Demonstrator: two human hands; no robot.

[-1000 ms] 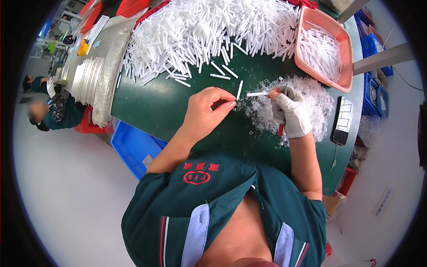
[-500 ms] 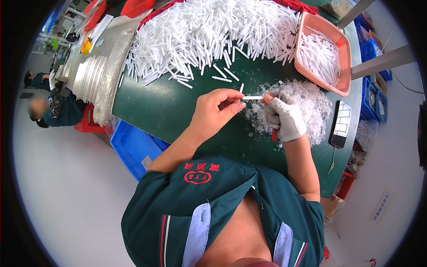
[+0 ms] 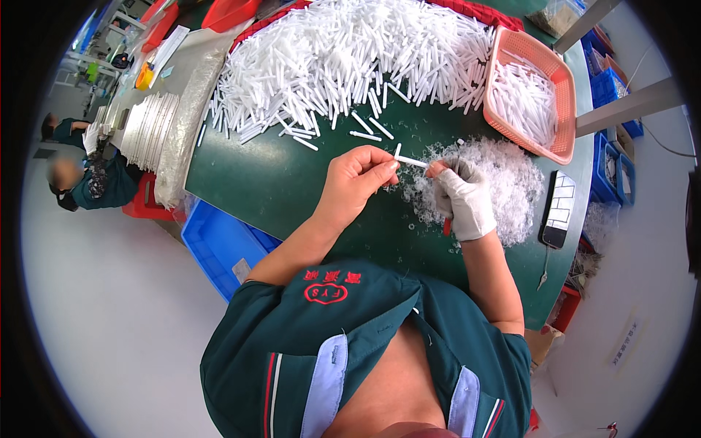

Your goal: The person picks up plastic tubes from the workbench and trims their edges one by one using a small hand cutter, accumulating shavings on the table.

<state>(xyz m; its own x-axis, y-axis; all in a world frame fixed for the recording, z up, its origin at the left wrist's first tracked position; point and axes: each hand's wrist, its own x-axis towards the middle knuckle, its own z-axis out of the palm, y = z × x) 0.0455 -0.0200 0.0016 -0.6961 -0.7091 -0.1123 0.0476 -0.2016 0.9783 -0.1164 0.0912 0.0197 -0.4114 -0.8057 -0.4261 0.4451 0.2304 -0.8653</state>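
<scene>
My bare left hand (image 3: 359, 182) pinches the left end of a slim white plastic stick (image 3: 413, 161) between thumb and fingers. At the stick's other end are the fingertips of my right hand (image 3: 467, 201), which wears a pale glove with bare fingertips. A red piece (image 3: 447, 226), seemingly the handle of a small tool, sticks out below that palm; the rest of it is hidden. Another white stick (image 3: 398, 150) lies just beyond the left fingertips. Beneath and beyond the right hand spreads a heap of small clear plastic scraps (image 3: 511, 186).
A large pile of white sticks (image 3: 328, 62) covers the far side of the green table (image 3: 255, 175). At the far right stands a pink basket (image 3: 569, 109) of sticks. A phone (image 3: 558, 208) lies near the right edge. A blue bin (image 3: 212, 241) sits lower left; a co-worker (image 3: 91, 171) sits beyond.
The held stick has tipped, its right end now lower than its left. My right hand has turned and shifted slightly left and down. The whole view has shifted a little.
</scene>
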